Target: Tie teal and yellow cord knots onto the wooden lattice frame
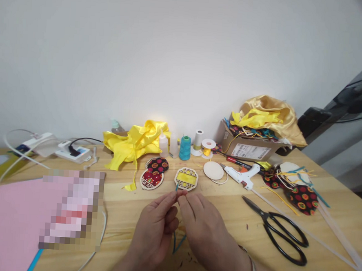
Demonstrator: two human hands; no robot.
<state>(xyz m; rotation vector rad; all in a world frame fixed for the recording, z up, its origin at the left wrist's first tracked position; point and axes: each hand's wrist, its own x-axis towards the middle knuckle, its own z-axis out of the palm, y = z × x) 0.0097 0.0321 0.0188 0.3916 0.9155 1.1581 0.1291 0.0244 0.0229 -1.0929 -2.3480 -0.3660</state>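
Observation:
Over the middle of the table, my left hand (157, 224) and my right hand (204, 225) meet at their fingertips, both closed in a pinch. Between them runs a thin teal cord (178, 245); one short end sticks up past the fingertips, and a loop hangs below. The exact grip point is hidden by the fingers. Just beyond the fingertips lies a light wooden lattice frame (186, 179) with yellow fabric in it. Left of it is a round red-patterned wooden piece (151, 180), overlapped by dark flowered fabric (157, 165).
Black scissors (266, 216) and a white glue gun (244, 176) lie to the right. A teal thread spool (185, 148) and yellow fabric (134, 143) stand along the wall. A fabric-filled cardboard box (246, 145) sits back right; a power strip (74, 151) and pink sheet (16, 219) are left.

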